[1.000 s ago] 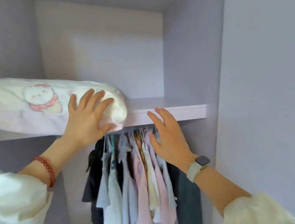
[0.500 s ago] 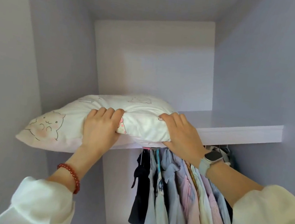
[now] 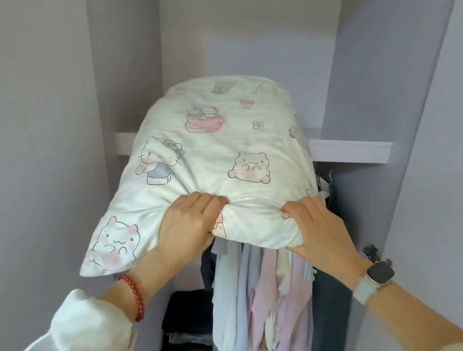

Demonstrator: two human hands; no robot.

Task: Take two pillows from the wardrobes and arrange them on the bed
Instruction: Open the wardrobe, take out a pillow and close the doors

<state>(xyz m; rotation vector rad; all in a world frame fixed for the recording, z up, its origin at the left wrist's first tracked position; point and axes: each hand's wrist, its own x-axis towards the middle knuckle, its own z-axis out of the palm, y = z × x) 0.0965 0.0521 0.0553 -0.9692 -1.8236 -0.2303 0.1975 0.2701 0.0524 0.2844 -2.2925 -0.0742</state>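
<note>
Now | pillow [image 3: 218, 156] long axis runs from shelf [image 3: 348, 151] toward the person | left hand [image 3: 187, 225], right hand [image 3: 318, 234] grip its near edge | both equally near.

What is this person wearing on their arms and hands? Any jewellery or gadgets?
Both arms come out of loose, cream-white sleeves, puffy and gathered at the cuff. The left hand is bare, with a red bead bracelet round its wrist. The right hand is bare too; its wrist carries a smartwatch with a dark rounded-square face on a pale grey-green band. No rings show.
</note>
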